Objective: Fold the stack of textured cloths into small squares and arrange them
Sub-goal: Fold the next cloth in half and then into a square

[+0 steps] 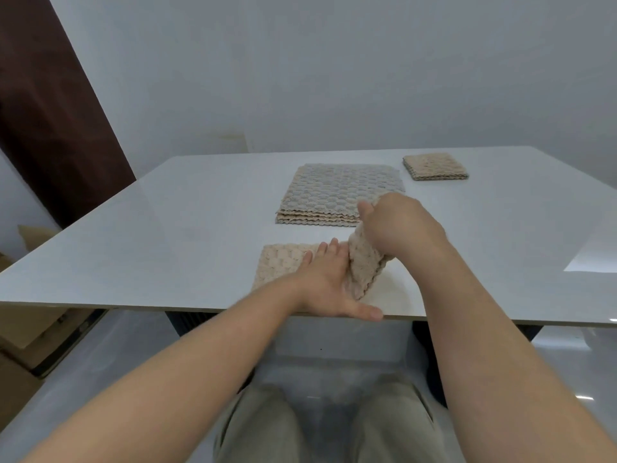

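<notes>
cloth (283, 262) lies at the near tabletop (167, 228) edge; left hand (327, 279) presses it flat-fingered, right hand (397, 225) grips its raised end.

The person wears khaki-grey trousers (267, 426), creased over both thighs at six o'clock, and the arms run bare from seven and five o'clock to the left hand (329, 282) and right hand (397, 225).

The pale table (167, 228) bears a flat stack (334, 192) of cloths, a folded pile (434, 167) at its 2 o'clock and one cloth (283, 262) at 6.
</notes>
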### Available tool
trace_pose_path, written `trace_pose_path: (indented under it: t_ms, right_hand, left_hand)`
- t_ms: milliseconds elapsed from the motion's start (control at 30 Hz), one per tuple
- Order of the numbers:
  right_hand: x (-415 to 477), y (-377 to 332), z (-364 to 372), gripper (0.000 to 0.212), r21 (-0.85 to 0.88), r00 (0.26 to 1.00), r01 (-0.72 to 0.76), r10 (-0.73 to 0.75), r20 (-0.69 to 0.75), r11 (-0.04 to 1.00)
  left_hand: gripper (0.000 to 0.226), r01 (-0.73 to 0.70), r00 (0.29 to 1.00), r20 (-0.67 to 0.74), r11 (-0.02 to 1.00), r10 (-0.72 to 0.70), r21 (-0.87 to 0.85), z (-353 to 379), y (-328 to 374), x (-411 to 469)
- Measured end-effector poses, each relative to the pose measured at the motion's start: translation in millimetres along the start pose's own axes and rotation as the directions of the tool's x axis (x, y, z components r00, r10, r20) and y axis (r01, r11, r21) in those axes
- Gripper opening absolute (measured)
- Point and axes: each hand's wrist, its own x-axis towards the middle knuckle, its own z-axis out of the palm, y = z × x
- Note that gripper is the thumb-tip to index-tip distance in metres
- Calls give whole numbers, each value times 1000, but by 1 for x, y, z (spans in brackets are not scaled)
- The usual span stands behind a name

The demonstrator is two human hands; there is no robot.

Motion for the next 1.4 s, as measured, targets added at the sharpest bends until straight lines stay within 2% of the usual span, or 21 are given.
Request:
trace_pose_path:
  t_ms: [100, 167, 233, 300, 367, 400, 500, 633, 767, 867, 933, 1033, 1233, 1400]
  right_hand:
    - [-2, 5, -5, 43, 47, 999, -39, 38, 9, 998]
    - [-5, 9, -3, 44, 92, 999, -38, 36, 25, 995]
    - [-9, 10, 0, 40, 191, 1000, 10, -15, 23, 982]
    - [-14, 7, 7, 34, 294, 996, 81, -90, 16, 952]
    - [-19, -1, 17, 22, 330, 988, 143, -156, 13, 933]
    - [-23, -6, 23, 24, 321, 985, 163, -173, 4, 933]
    - [-34, -18, 41, 30, 344, 969, 246, -240, -60, 906]
    - [-48, -29, 66, 27, 372, 942, 336, -315, -119, 865]
    - [-61, -36, 89, 25, 402, 909, 416, -376, -179, 815]
    - [-64, -40, 109, 25, 334, 895, 444, -400, -194, 831]
    - [-65, -41, 118, 25, 299, 882, 470, -428, -199, 830]
    - [-68, -40, 125, 28, 311, 862, 507, -480, -165, 804]
    - [-71, -38, 122, 38, 334, 781, 623, -584, -220, 707]
    - [-68, -38, 124, 31, 296, 705, 710, -647, -292, 640]
  left_hand:
    - [138, 12, 999, 54, 978, -1, -210, -31, -13, -15]
    - [120, 21, 1000, 19, 931, -15, -365, -49, -28, -20]
    - [91, 29, 997, -45, 834, -65, -551, -61, -43, -20]
    - [59, 58, 971, -123, 699, -206, -713, -67, -56, -16]
    - [32, 102, 938, -113, 572, -328, -814, -69, -67, -13]
    - [26, 122, 929, -85, 516, -360, -848, -70, -70, -14]
    - [36, 166, 920, 1, 389, -392, -906, -70, -75, -19]
    - [47, 163, 914, 25, 311, -405, -936, -71, -80, -20]
    - [47, 200, 915, 46, 351, -402, -915, -67, -87, -20]
    - [45, 200, 918, 33, 390, -395, -899, -66, -89, -21]
    - [42, 187, 916, -5, 437, -401, -880, -64, -90, -20]
    - [26, 161, 889, -110, 528, -445, -834, -58, -95, -13]
    - [14, 174, 859, -144, 543, -492, -821, -55, -107, -4]
    - [13, 167, 857, -166, 567, -488, -807, -55, -110, -4]
